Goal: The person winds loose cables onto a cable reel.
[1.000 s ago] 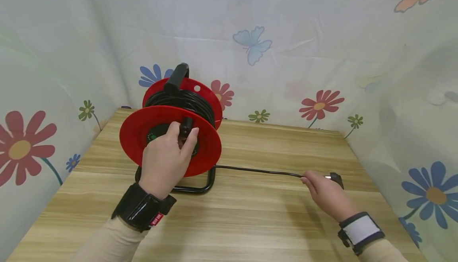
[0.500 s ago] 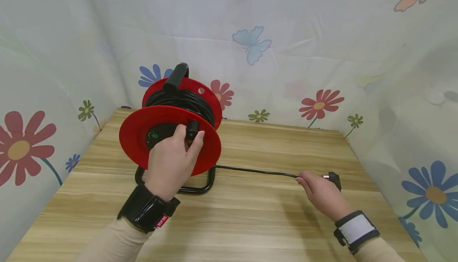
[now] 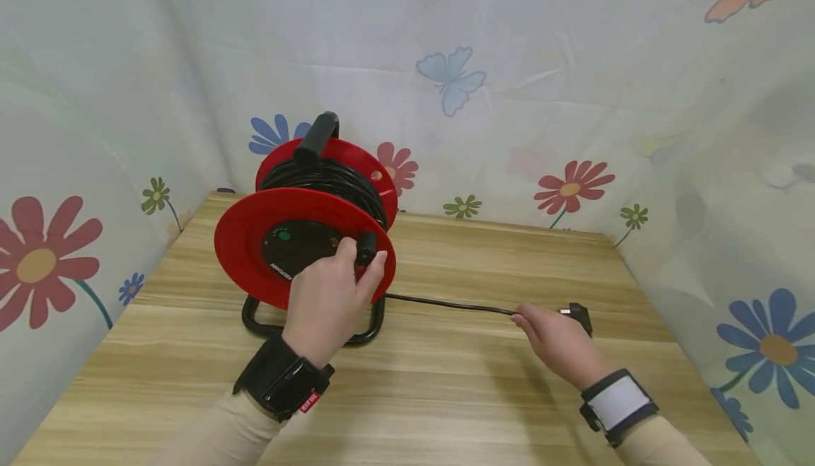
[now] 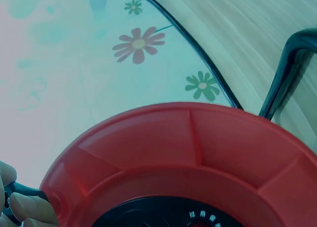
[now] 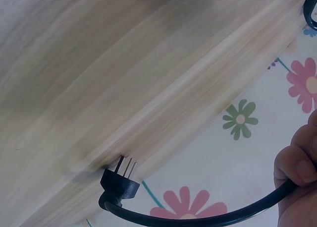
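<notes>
A red cable reel wound with black cable stands on the left of the table. My left hand pinches the black crank knob at the right side of the reel's front disc. From the reel a black cord runs right, above the table, to my right hand, which grips it between thumb and fingers. Past that hand the cord's end curves to a black plug with metal prongs. The left wrist view shows the reel's red disc and my left fingertips on the knob.
The reel's black tube foot sits on the wood-grain table, and its carry handle sticks up on top. Flower-printed cloth hangs behind the table and along both sides.
The knob has swung right and down with my left hand, turning the reel's front disc. My right hand has moved left toward the reel, bringing the cord and plug along.
</notes>
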A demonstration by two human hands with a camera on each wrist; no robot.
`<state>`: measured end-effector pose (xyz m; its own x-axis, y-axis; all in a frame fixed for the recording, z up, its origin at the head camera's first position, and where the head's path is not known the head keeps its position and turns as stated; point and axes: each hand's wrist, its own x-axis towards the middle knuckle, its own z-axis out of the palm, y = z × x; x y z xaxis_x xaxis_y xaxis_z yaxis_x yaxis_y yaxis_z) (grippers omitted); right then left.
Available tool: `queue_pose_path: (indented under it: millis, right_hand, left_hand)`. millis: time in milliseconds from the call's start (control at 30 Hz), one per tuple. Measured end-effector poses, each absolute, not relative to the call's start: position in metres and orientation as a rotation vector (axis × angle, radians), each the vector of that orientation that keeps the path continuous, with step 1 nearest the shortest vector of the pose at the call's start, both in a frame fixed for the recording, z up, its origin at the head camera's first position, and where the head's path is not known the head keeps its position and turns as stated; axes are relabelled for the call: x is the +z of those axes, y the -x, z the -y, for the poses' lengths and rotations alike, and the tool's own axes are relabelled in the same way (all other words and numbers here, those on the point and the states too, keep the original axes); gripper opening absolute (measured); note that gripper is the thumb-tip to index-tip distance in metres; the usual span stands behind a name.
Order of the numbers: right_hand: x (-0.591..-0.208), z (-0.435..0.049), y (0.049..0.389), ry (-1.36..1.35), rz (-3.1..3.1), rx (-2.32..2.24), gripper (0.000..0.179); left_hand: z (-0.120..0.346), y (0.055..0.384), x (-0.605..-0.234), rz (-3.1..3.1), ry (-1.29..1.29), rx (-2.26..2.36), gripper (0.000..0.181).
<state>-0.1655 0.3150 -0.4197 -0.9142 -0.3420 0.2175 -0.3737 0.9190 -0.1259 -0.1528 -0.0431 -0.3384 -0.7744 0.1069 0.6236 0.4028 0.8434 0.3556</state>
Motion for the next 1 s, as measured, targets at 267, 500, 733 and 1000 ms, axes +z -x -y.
queue_pose_path:
  millis: [267, 500, 733, 1000]
  right_hand:
    - [-0.423, -0.318, 0.165, -0.545, 2.840, 0.199, 0.010]
    - [-0.414, -0.324, 0.166, -0.561, 2.721, 0.216, 0.017]
    - [-0.385, -0.330, 0.165, -0.441, 2.666, 0.279, 0.036]
    - [-0.379, -0.360, 0.158, -0.258, 2.797, 0.386, 0.034]
  left_hand:
    - [0.032, 0.152, -0.348, 2.432, 0.381, -0.628, 0.032]
    - [0.027, 0.151, -0.366, 2.468, 0.401, -0.568, 0.033]
    - [0.027, 0.150, -0.373, 2.469, 0.406, -0.612, 0.033]
    - [0.027, 0.150, -0.376, 2.485, 0.400, -0.648, 0.035]
